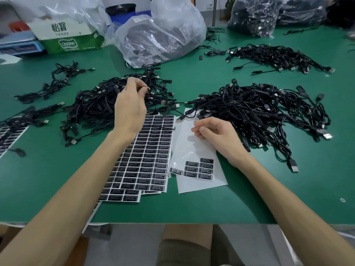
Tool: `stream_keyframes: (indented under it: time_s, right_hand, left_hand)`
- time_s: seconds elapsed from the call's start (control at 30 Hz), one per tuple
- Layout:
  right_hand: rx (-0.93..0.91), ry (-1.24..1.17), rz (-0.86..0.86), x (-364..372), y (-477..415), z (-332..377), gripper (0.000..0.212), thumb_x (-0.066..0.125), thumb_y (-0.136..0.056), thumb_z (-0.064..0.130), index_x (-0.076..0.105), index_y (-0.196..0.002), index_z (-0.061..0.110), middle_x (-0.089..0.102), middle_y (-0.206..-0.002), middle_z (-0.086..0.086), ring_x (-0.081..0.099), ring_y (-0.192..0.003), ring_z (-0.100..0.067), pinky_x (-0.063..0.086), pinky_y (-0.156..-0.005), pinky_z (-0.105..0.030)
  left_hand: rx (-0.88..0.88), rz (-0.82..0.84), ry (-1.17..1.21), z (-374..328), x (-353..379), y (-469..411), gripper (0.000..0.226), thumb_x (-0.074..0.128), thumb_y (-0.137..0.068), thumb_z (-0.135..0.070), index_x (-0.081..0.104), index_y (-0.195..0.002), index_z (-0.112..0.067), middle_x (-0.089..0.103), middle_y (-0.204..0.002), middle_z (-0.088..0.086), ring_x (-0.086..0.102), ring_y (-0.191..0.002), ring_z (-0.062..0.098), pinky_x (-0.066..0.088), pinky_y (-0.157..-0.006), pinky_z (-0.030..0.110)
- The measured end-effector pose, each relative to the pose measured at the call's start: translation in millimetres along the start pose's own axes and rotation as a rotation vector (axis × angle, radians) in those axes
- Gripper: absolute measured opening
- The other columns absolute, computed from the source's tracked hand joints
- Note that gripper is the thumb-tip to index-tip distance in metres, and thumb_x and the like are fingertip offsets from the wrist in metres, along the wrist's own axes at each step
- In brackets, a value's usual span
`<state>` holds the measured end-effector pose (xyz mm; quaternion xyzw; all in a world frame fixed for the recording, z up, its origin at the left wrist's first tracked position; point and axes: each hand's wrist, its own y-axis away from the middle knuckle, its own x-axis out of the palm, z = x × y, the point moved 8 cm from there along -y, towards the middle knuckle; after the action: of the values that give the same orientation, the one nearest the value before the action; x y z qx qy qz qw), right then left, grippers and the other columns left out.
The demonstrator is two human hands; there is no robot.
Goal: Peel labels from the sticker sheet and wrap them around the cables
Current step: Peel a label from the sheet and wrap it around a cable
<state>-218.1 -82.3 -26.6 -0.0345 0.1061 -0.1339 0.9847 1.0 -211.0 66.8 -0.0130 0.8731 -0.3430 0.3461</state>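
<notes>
My left hand (130, 106) hovers over the left heap of black cables (92, 106) and pinches a thin black cable (148, 92) between thumb and fingertips. My right hand (215, 135) rests on a nearly bare white sticker sheet (190, 150), fingers loosely curled, with nothing visibly held. Several black labels (199, 168) remain at that sheet's lower end. A full sheet of black labels (148, 156) lies between my forearms, on top of other sheets. A second large heap of black cables (259, 112) lies just right of my right hand.
The green table (269, 198) also carries smaller cable piles at far left (55, 81) and far right (278, 56), another label sheet (9, 135) at the left edge, a clear plastic bag (163, 33), a green-white carton (67, 37) and bagged cables (253, 14) at the back.
</notes>
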Motion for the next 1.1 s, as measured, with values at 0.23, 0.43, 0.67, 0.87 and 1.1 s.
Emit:
stream_keyframes:
  time_s: [0.23, 0.43, 0.67, 0.87, 1.1]
  right_hand:
    - [0.0, -0.018, 0.01, -0.1, -0.3, -0.4, 0.02, 0.057, -0.102, 0.002, 0.073, -0.112, 0.008, 0.079, -0.1, -0.005, 0.075, -0.097, -0.021, 0.059, -0.096, -0.038]
    - [-0.019, -0.004, 0.042, 1.7, 0.9, 2.5, 0.02, 0.064, -0.102, 0.016, 0.07, -0.121, 0.014, 0.079, -0.102, 0.0, 0.075, -0.098, -0.019, 0.058, -0.099, -0.044]
    - [-0.055, 0.056, 0.12, 7.5, 3.9, 9.8, 0.037, 0.071, -0.098, 0.03, 0.065, -0.133, 0.021, 0.079, -0.106, 0.006, 0.073, -0.102, -0.015, 0.055, -0.101, -0.037]
    - [-0.072, -0.01, 0.157, 12.9, 5.0, 14.3, 0.028, 0.073, -0.096, 0.021, 0.07, -0.123, 0.018, 0.079, -0.108, -0.005, 0.073, -0.101, -0.029, 0.057, -0.097, -0.044]
    - [-0.097, -0.12, 0.206, 10.6, 5.4, 10.9, 0.026, 0.074, -0.095, 0.016, 0.072, -0.12, 0.011, 0.079, -0.091, -0.005, 0.072, -0.077, -0.025, 0.055, -0.09, -0.034]
  left_hand:
    - [-0.032, 0.063, 0.125, -11.3, 2.7, 2.7, 0.011, 0.045, -0.109, -0.022, 0.053, -0.112, -0.014, 0.066, -0.092, -0.012, 0.062, -0.083, 0.014, 0.055, -0.078, 0.043]
    - [-0.214, 0.238, 0.153, -0.4, 19.3, 3.1, 0.009, 0.046, -0.108, -0.018, 0.054, -0.104, -0.02, 0.068, -0.095, -0.001, 0.061, -0.082, 0.009, 0.044, -0.062, 0.008]
    - [-0.277, 0.374, 0.26, -21.3, 38.9, 18.6, 0.013, 0.062, -0.103, -0.024, 0.059, -0.112, -0.015, 0.064, -0.104, -0.001, 0.064, -0.078, 0.009, 0.048, -0.048, 0.013]
    - [-0.343, 0.496, 0.434, -35.2, 48.5, 33.1, 0.013, 0.064, -0.101, -0.008, 0.067, -0.113, -0.004, 0.062, -0.09, 0.009, 0.061, -0.057, 0.013, 0.052, -0.05, 0.024]
    - [-0.319, 0.536, 0.361, -42.0, 61.9, 49.1, 0.021, 0.078, -0.09, -0.012, 0.071, -0.109, -0.011, 0.058, -0.087, -0.005, 0.055, -0.069, 0.002, 0.049, -0.072, 0.018]
